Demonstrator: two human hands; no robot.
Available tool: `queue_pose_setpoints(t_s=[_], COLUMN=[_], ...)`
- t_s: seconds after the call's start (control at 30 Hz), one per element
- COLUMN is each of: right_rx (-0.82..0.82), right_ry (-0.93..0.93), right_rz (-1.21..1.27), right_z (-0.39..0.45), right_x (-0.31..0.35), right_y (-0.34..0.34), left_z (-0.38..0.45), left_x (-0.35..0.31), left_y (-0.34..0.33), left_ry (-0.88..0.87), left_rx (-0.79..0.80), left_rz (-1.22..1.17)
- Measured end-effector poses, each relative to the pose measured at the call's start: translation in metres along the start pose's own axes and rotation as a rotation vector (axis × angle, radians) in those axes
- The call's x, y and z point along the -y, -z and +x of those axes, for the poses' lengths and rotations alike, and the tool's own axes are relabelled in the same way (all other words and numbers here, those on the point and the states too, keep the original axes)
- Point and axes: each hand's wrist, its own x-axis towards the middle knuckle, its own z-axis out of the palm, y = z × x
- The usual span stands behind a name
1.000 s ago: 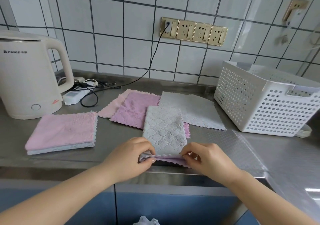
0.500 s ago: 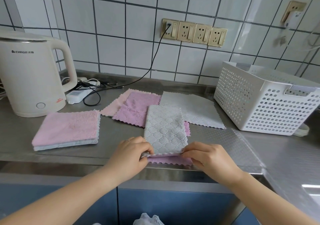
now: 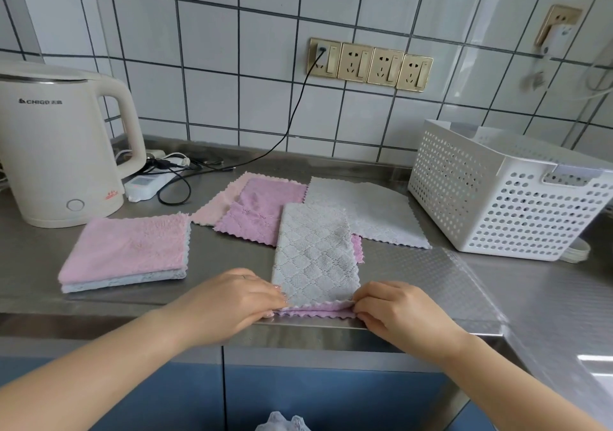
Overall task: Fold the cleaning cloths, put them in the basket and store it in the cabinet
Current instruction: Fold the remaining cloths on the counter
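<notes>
Steel desk (image 3: 99,301) under white tiles: the left hand (image 3: 229,301) and right hand (image 3: 398,311) each pinch a near corner of the grey quilted cloth (image 3: 315,258), folded in half, pink showing beneath. Folding is underway; next I'd judge the near edge goes away from both hands. 2 folded cloths (image 3: 127,253) lie left, basket (image 3: 497,195) far right
</notes>
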Motion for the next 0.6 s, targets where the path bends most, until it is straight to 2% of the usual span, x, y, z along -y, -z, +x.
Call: queue_pose_setpoints(t_s=[0.1, 0.23, 0.3, 0.4, 0.47, 0.53, 0.6], right_rx=[-0.109, -0.223, -0.267, -0.328, -0.367, -0.394, -0.339], right_ry=[-0.106, -0.375, -0.432, -0.534, -0.636, -0.769, -0.891], right_rz=[0.086, 0.403, 0.458, 0.538, 0.609, 0.701, 0.722], right_z=[0.004, 0.013, 0.024, 0.045, 0.063, 0.082, 0.097], right_x=[0.002, 0.009, 0.008, -0.001, -0.012, -0.029, -0.047], right_y=[-0.001, 0.007, 0.01, 0.013, 0.013, 0.007, -0.005], left_z=[0.002, 0.004, 0.011, 0.038, 0.061, 0.086, 0.105], left_x=[-0.001, -0.011, -0.017, -0.015, -0.002, 0.017, 0.038], left_y=[0.003, 0.001, 0.003, 0.007, 0.008, 0.007, 0.0], left_ry=[-0.007, 0.131, 0.259, 0.526, 0.611, 0.726, 0.884], left_rx=[-0.033, -0.146, -0.23, -0.404, -0.553, -0.576, -0.526], left_rz=[-0.042, -0.157, -0.235, -0.545, -0.728, -0.869, -1.008])
